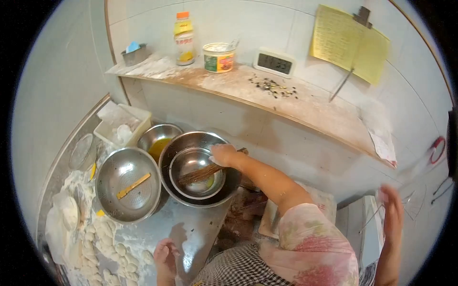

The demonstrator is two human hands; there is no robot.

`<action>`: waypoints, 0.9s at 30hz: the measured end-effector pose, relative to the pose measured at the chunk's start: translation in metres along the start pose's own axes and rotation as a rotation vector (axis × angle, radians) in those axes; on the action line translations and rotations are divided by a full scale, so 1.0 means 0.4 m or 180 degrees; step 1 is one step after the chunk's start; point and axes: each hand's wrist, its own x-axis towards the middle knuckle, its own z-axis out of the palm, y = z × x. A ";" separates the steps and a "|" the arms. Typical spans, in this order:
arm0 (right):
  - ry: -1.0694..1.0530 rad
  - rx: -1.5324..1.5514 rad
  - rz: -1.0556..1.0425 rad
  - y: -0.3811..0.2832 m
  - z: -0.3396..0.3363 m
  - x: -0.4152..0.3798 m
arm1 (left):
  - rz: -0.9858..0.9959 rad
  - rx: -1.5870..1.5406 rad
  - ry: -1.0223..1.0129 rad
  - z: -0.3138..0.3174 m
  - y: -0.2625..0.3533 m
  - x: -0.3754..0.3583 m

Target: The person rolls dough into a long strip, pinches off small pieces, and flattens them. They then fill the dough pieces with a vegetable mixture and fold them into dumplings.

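Slanting down-left into the small bowl (196, 178), brush (198, 175) in hand (223, 155).

We wore a short-sleeved top (312, 248) in pale pink, printed with larger rose-red flowers and faint green leaves, its sleeve ending above the elbow. Below it sat a black-and-white checked apron (238, 269). Our forearms were bare, and no rings or watch showed on our hands.
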 end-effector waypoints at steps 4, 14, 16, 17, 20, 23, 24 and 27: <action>0.0441 -0.0019 -0.0188 -0.049 -0.075 -0.124 | 0.0690 0.0284 -0.1391 0.118 0.204 -0.024; 0.2016 -0.0064 0.0138 -0.094 -0.341 -0.395 | 0.2080 -0.0377 -0.4725 0.406 0.537 -0.161; 0.2298 0.0061 0.0560 -0.057 -0.423 -0.434 | 0.1981 -0.0452 -0.4779 0.413 0.543 -0.173; 0.2450 0.0155 0.0761 -0.035 -0.469 -0.452 | 0.1994 -0.0517 -0.4789 0.417 0.542 -0.178; 0.3161 0.0340 0.0920 0.072 -0.588 -0.484 | 0.2039 -0.0549 -0.5139 0.458 0.565 -0.176; 0.3678 0.0474 0.1155 0.206 -0.719 -0.498 | 0.2303 -0.0950 -0.4917 0.463 0.530 -0.180; 0.3923 0.0100 0.1212 0.280 -0.745 -0.487 | 0.2268 -0.0937 -0.4912 0.461 0.530 -0.176; 0.3989 0.0279 0.1208 0.359 -0.823 -0.499 | 0.2032 -0.0682 -0.5115 0.460 0.557 -0.156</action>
